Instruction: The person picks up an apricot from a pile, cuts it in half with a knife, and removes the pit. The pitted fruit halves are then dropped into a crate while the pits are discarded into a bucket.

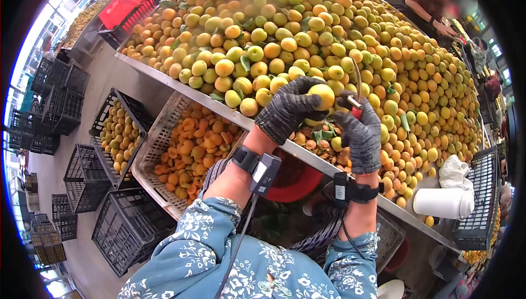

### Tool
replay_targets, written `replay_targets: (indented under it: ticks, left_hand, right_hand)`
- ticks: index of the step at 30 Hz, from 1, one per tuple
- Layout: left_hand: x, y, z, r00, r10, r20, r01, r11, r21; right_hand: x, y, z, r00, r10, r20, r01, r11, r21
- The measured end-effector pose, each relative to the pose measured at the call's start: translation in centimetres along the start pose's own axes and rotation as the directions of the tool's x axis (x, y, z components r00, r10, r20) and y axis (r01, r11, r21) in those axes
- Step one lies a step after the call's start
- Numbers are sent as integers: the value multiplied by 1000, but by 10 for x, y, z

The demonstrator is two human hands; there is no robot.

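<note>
My left hand, in a dark grey glove, is closed around a yellow apricot held over the near edge of the fruit pile. Just to its right, my gloved right hand grips a small knife with a thin curved blade pointing up and some red at the handle. The blade stands apart from the fruit. Beneath both hands lie pits and scraps with a few leaves. A large heap of apricots covers the metal-edged table.
Halved apricots fill a white crate below the table edge at left. Black crates stand on the floor, one holding whole fruit. A red basin sits under the table. A white container lies at right. Another person works across the heap.
</note>
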State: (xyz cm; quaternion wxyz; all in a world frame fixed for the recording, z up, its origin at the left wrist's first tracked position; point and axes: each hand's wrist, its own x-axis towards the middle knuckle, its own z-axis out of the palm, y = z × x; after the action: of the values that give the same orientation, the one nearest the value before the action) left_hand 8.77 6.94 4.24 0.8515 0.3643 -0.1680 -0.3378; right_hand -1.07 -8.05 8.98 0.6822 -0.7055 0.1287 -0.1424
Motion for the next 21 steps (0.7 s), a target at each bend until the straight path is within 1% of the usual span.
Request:
replay_targets:
  ticks: [1, 3, 4, 6, 7, 8, 9, 10, 11, 12, 13, 14, 15, 16, 17, 18, 19, 21]
  left_hand:
    - [-8, 9, 8, 998, 64, -27, -66, 996, -52]
    - [-8, 14, 4, 992, 119, 34, -115, 988, -104]
    - [-9, 17, 5, 992, 123, 31, -119, 989, -92]
    - [-12, 21, 8, 991, 126, 40, -118, 981, -156]
    - [-12, 20, 8, 991, 129, 38, -122, 981, -150]
    - [-12, 18, 6, 988, 146, 51, -135, 974, -183]
    - [-12, 16, 6, 984, 164, 64, -147, 965, -216]
    - [-13, 15, 7, 933, 339, 117, -354, 923, 151]
    - [-12, 15, 7, 933, 341, 117, -356, 922, 152]
    - [-12, 15, 8, 958, 274, 82, -273, 962, -29]
    - [-11, 15, 8, 978, 201, 62, -184, 960, -212]
    - [-9, 15, 8, 978, 200, 62, -183, 960, -213]
    - [-7, 15, 7, 966, 252, 61, -255, 966, 42]
    - [-7, 16, 7, 950, 302, 74, -310, 904, 294]
    - [-8, 16, 7, 950, 302, 73, -310, 904, 294]
    - [-9, 17, 7, 976, 208, 59, -214, 971, 104]
    - [-11, 19, 8, 992, 111, 64, -105, 990, -91]
    - [-12, 19, 11, 992, 110, 60, -105, 991, -80]
  right_hand:
    - [1, 5, -6, 996, 69, -49, -70, 997, -12]
    - [-1, 11, -17, 991, 133, -25, -133, 991, -28]
    - [-4, 11, -16, 988, 156, 6, -156, 987, 39]
    - [-10, 11, -12, 985, 170, 34, -172, 982, 72]
    - [-13, 11, -9, 981, 187, 58, -192, 977, 96]
    - [-17, 7, -4, 986, 152, 75, -161, 977, 137]
    - [-20, 3, 1, 985, 150, 80, -160, 977, 138]
    - [-23, 0, 5, 990, 129, 54, -135, 984, 115]
    - [-25, -1, 7, 994, 108, 27, -110, 990, 91]
    - [-24, 4, 7, 997, 59, 52, -63, 995, 80]
    - [-25, 5, 8, 997, 59, 52, -63, 995, 79]
    - [-25, 6, 11, 998, 49, 35, -51, 997, 60]
    - [-26, 7, 13, 999, 39, 17, -40, 998, 42]
    - [-28, 3, 13, 997, 76, 16, -76, 997, 22]
    - [-28, 1, 13, 997, 76, 16, -76, 997, 21]
    - [-28, 1, 13, 997, 70, 35, -71, 997, 8]
    - [-28, 0, 14, 996, 66, 53, -66, 998, -5]
    - [-29, -1, 15, 995, 72, 74, -71, 997, -23]
